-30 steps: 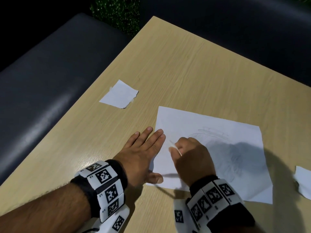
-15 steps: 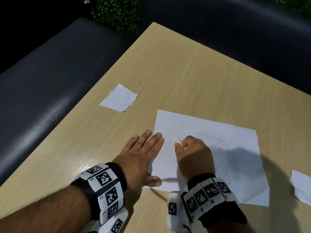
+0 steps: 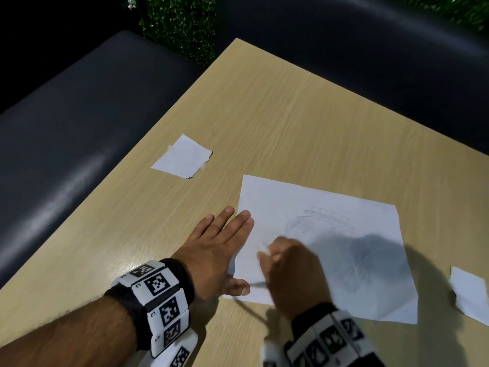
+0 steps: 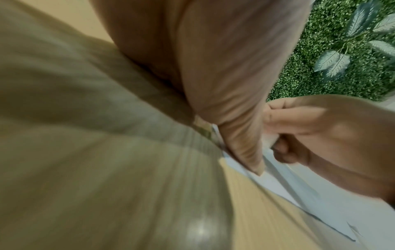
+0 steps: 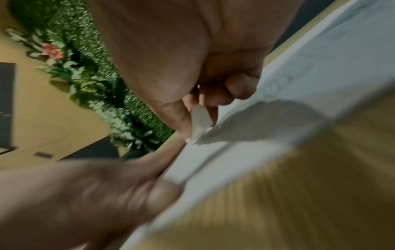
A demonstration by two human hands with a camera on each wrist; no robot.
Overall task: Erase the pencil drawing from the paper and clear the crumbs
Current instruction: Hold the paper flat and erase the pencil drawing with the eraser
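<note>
A white sheet of paper (image 3: 330,215) with a faint pencil drawing (image 3: 325,221) lies on the wooden table (image 3: 277,115). My left hand (image 3: 219,247) lies flat with straight fingers on the sheet's left edge, thumb on its near corner. My right hand (image 3: 288,271), blurred by motion, pinches a small white eraser (image 5: 199,118) and rubs its tip on the sheet's left part. In the left wrist view, the right hand (image 4: 320,135) is curled beside my left hand's thumb (image 4: 241,135). No crumbs can be made out.
A torn white paper scrap (image 3: 182,157) lies to the far left of the sheet, another scrap (image 3: 471,295) at the right edge. Dark padded seats (image 3: 66,123) border the table's left and far sides, with green foliage (image 3: 180,25) behind.
My right hand has slid nearer and slightly left across the sheet with the eraser. My left hand stays flat on the paper's edge. The view has shifted a little.
</note>
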